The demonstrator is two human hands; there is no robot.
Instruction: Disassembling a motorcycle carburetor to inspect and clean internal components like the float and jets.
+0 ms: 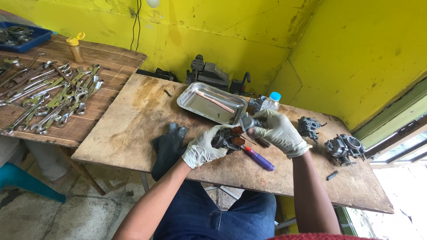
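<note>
Wrenches (pixel 53 100) lie spread over the far-left table (pixel 111 62), with a yellow-capped bottle (pixel 76 48) and a blue tray (pixel 26 38) beyond them. On the plywood table (pixel 133 129), a dark glove (pixel 169 146) lies just left of the hands. The left hand (pixel 202 149), in a pale glove, has its fingers (pixel 212 134) curled closed around a dark carburetor (pixel 227 138), held just above the table near its front edge. Under it lies a purple-handled screwdriver (pixel 260 160). The right hand (pixel 278 131), also gloved, bends its fingers (pixel 259 116) closed onto the upper far side of the same carburetor. Behind the hands sits a metal tray (pixel 195 95), and a clear bottle with blue cap (pixel 271 102). Farther right, two more carburetors (pixel 309 126) (pixel 344 149) rest on the table, well apart from the hands.
</note>
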